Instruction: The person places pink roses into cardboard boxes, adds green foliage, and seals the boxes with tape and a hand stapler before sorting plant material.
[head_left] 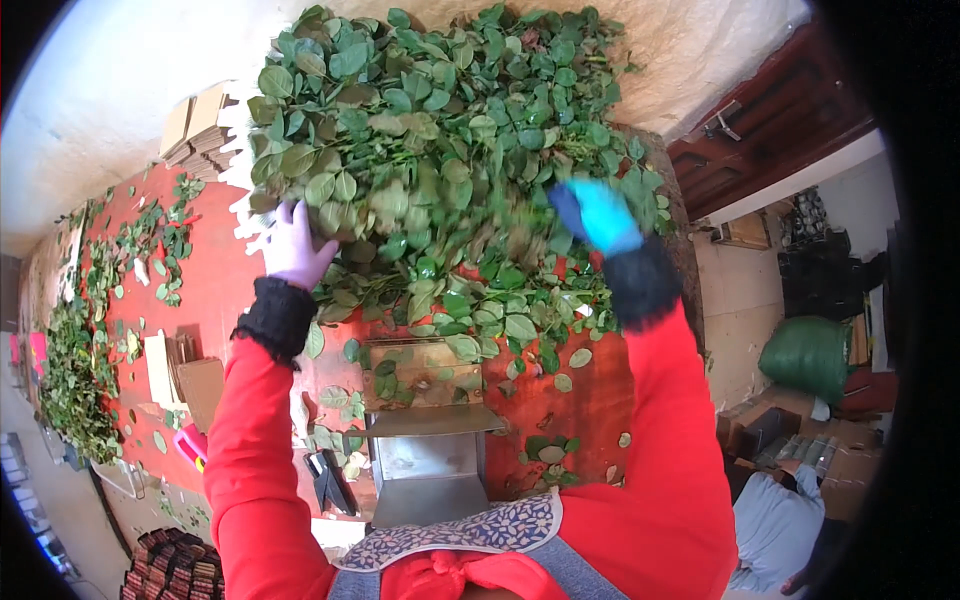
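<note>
A large heap of leafy green stems (430, 120) covers the far part of the red table, some of it smeared by motion. At the heap's left edge is my left hand (295, 248), in a light purple glove, with its fingers stretched upward and the thumb apart. A white piece with a jagged edge (240, 165) sits beside that hand, along the heap's left side. My right hand (598, 215), in a bright blue and dark blue glove, is over the right part of the heap. Motion blurs its fingers, and whatever they touch cannot be made out.
Loose leaves lie on the red table (590, 430). A metal tray-like stand (430, 450) and a black object (328, 482) are close to me. Folded cardboard (198, 125) is stacked far left; another leafy pile (75, 370) lies left. A green sack (808, 358) stands right.
</note>
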